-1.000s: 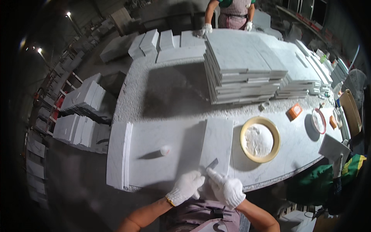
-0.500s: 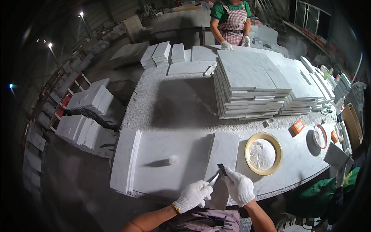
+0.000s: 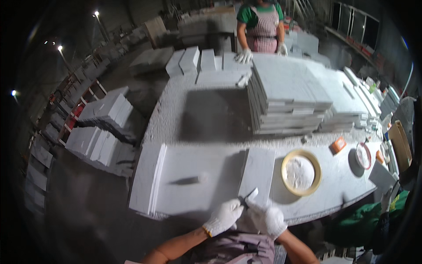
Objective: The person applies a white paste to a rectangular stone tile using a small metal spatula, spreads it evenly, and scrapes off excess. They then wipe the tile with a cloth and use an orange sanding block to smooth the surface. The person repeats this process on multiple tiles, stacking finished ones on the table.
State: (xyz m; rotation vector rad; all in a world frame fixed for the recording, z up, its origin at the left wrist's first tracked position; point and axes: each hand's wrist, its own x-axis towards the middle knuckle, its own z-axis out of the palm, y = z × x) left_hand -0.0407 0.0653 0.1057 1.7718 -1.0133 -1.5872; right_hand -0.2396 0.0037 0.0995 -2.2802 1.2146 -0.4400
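My left hand (image 3: 224, 216), in a white knitted glove, is closed around a thin, dark-looking blade (image 3: 243, 201). My right hand (image 3: 267, 218), gloved alike, is closed on a small flat-bladed tool (image 3: 253, 192) whose pale end points up. The two tools meet or overlap between my hands, and blur hides their exact contact. Both hands are above the near end of a long grey-white stone slab (image 3: 257, 171) lying on the worktop. Right of the slab stands a yellow-rimmed bowl (image 3: 318, 175) of white powder or paste (image 3: 300, 172).
Stacked marble slabs (image 3: 291, 83) rise behind the bowl. A small whitish object (image 3: 202, 177) and upright slabs (image 3: 148, 178) are at left. Orange boxes (image 3: 338, 145) and a red-rimmed bowl (image 3: 368, 155) sit at right. Across the table stands a co-worker (image 3: 262, 28); a green-sleeved person (image 3: 365, 220) is at lower right.
My hands have drawn closer together, and the tools have turned: the right one's end now shows pale, the left one's blade dark. The co-worker's hand on the left has shifted left along the slabs.
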